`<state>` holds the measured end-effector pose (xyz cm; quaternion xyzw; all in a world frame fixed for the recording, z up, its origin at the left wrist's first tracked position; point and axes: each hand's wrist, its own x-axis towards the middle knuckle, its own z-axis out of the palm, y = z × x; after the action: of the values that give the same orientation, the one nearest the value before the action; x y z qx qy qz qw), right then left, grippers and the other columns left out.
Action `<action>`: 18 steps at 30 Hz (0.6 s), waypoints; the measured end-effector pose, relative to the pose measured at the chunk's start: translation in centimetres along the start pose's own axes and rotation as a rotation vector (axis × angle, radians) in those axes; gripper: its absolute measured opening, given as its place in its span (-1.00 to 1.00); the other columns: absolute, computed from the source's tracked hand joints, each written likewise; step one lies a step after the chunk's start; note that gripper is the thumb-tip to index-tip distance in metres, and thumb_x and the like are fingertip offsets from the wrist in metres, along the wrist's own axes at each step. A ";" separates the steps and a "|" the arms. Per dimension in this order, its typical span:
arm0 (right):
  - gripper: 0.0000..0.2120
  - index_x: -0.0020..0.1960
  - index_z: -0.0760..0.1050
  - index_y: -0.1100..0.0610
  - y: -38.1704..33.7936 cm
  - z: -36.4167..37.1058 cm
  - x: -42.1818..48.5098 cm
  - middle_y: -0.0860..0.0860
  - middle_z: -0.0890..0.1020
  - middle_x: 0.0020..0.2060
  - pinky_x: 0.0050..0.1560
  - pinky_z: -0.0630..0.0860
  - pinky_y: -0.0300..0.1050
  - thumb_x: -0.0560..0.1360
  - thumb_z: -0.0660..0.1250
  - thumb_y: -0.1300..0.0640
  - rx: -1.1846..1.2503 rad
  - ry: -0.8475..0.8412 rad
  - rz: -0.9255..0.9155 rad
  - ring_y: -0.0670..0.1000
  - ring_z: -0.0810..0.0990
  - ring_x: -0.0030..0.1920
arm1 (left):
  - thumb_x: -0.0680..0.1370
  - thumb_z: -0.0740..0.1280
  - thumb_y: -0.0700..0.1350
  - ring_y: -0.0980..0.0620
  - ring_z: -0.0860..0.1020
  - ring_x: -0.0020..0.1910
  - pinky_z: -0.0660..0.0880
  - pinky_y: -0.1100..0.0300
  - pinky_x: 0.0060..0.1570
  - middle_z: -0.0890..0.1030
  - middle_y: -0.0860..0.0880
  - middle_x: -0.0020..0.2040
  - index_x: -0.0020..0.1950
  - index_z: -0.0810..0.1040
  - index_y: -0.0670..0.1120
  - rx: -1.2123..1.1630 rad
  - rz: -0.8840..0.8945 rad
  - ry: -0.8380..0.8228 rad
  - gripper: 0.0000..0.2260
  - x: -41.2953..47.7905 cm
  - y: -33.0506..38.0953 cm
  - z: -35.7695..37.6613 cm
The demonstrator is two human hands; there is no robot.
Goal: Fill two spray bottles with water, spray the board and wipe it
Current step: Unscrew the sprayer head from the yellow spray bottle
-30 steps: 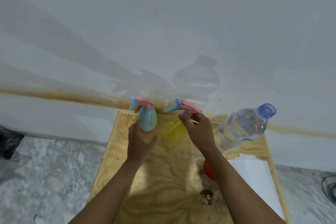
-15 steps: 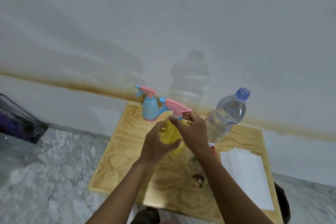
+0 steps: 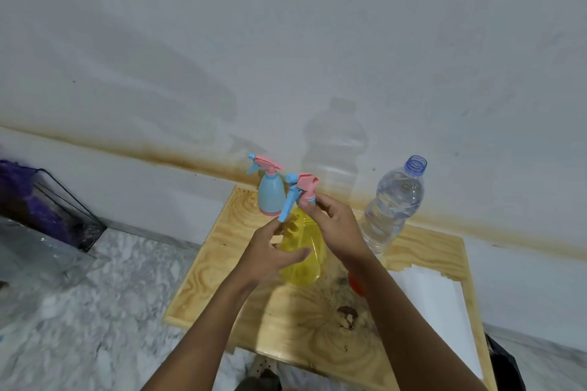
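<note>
I see left hand (image 3: 270,259) curled round yellow bottle (image 3: 303,259) | right hand (image 3: 338,227) pinches spray head (image 3: 303,183) at neck | red thing (image 3: 355,285), bottle's 4 o'clock, half hidden behind wrist, unidentifiable

Two spray bottles (image 3: 271,197) (image 3: 304,267), one water bottle (image 3: 394,203), one wooden board (image 3: 219,267).

White wall (image 3: 286,25), brown stain band (image 3: 127,152) low; marbled grey floor (image 3: 79,311); dark bin (image 3: 63,216) left.
</note>
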<state>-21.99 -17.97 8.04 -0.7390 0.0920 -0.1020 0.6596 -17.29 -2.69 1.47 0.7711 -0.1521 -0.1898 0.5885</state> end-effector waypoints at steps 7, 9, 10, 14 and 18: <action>-0.81 0.16 0.50 0.02 0.1 1.0 0.6 -0.04 0.64 0.04 0.09 0.53 -0.22 0.56 0.39 0.06 0.180 0.161 -0.002 -0.09 0.62 0.08 | 0.26 0.56 0.15 0.06 0.57 0.10 0.58 -0.12 0.13 0.63 0.06 0.01 0.16 0.59 0.07 -0.008 0.033 0.007 -0.50 0.0 1.6 0.2; -0.93 0.09 0.52 0.03 -0.5 1.1 0.4 -0.14 0.64 -0.09 -0.07 0.49 -0.36 0.61 0.33 0.15 0.161 0.179 -0.017 -0.26 0.61 -0.10 | 0.26 0.57 0.16 0.02 0.59 0.13 0.59 -0.12 0.13 0.65 0.03 0.06 0.22 0.58 0.07 -0.013 0.035 0.018 -0.44 0.1 1.8 0.3; -0.92 0.10 0.55 0.03 -0.4 1.1 0.4 -0.21 0.64 -0.16 -0.11 0.47 -0.41 0.62 0.30 0.13 0.142 0.176 -0.027 -0.30 0.59 -0.16 | 0.26 0.57 0.16 0.01 0.60 0.14 0.60 -0.13 0.12 0.66 0.02 0.07 0.23 0.58 0.07 -0.019 0.032 0.025 -0.43 0.2 1.8 0.3; -0.80 0.19 0.57 -0.08 -0.6 1.7 0.4 -0.19 0.68 0.03 0.10 0.49 -0.35 0.57 0.37 0.01 0.117 0.178 -0.040 -0.22 0.61 0.10 | 0.25 0.56 0.16 0.04 0.59 0.13 0.60 -0.07 0.11 0.66 0.05 0.08 0.23 0.58 0.11 -0.016 0.058 0.056 -0.43 0.4 2.2 0.3; -0.68 0.16 0.52 -0.08 -0.4 2.5 1.1 -0.07 0.64 0.09 0.25 0.52 -0.05 0.46 0.50 -0.05 0.110 0.323 -0.021 -0.06 0.58 0.18 | 0.21 0.54 0.14 0.10 0.56 0.10 0.58 0.06 0.13 0.62 0.05 0.09 0.26 0.55 0.07 0.006 0.091 0.055 -0.37 0.6 2.7 0.4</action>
<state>-20.29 -15.82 8.23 -0.6766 0.1833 -0.2311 0.6747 -16.97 -4.06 3.91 0.7700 -0.1713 -0.1411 0.5982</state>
